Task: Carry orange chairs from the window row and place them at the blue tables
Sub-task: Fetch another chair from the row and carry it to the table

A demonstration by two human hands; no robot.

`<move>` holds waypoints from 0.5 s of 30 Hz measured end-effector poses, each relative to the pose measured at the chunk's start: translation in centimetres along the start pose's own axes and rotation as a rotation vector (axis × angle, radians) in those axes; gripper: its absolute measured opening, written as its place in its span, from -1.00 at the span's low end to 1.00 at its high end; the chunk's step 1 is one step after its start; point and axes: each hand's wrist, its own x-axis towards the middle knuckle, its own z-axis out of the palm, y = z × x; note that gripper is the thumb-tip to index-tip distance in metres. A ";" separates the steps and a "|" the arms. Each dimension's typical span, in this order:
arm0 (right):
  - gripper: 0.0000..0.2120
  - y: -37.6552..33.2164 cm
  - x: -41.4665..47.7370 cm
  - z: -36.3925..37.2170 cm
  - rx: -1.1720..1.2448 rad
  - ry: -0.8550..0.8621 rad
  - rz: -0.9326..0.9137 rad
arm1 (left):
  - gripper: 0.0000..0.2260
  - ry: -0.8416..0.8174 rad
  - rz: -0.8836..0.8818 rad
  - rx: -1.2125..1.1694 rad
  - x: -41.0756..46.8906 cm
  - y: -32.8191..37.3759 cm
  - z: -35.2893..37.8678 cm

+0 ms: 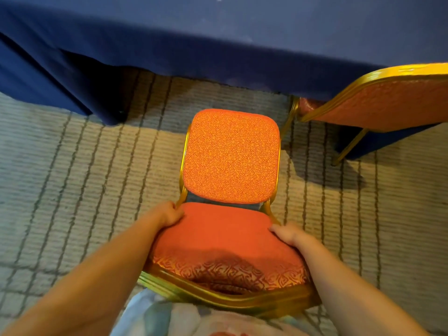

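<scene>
An orange chair (230,156) with a gold metal frame stands right below me, its seat pointing toward the blue table (242,44). My left hand (167,214) grips the left side of the chair's padded backrest. My right hand (287,232) grips the right side of the same backrest. The gold top rail of the backrest is close to my body. The table's blue cloth hangs down to the carpet just beyond the seat's front edge.
A second orange chair (388,103) is tucked at the table on the right, close beside mine. Striped beige and grey carpet (84,178) spreads to the left and right. A fold of the blue cloth reaches the floor at the left (48,88).
</scene>
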 end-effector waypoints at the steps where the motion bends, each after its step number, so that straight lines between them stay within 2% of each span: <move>1: -0.46 0.0 0.3 0.0 0.004 -0.008 0.017 | -0.62 -0.013 -0.008 0.031 0.2 0.1 0.0; 8: -0.35 -0.6 0.8 -0.6 -0.039 -0.132 0.086 | -0.43 -0.112 -0.086 0.141 0.8 0.4 -0.7; 15: -0.41 -1.3 -0.3 -1.0 -0.086 -0.180 0.074 | -0.43 -0.236 -0.112 0.226 -0.1 1.4 -1.9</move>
